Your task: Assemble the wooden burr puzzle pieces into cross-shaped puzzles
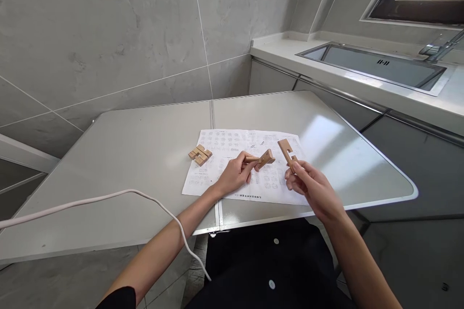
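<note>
My left hand [237, 173] is closed on wooden puzzle pieces [266, 158], two of them seemingly joined at an angle, held above a printed sheet. In my right hand [314, 184] is a notched wooden puzzle piece [285, 148], pinched at its lower end and tilted up to the left. A small gap separates it from the pieces in the left hand. Several more notched wooden pieces [200, 154] lie together at the left edge of the instruction sheet [217, 188], which carries small diagrams and a line of print along its near edge.
The sheet lies on a pale folding table [145, 164] with a seam down its middle. A white cable [108, 196] crosses the left side and passes over my left forearm. At the right is a counter [279, 53] with a sink [373, 65] and a tap [440, 50].
</note>
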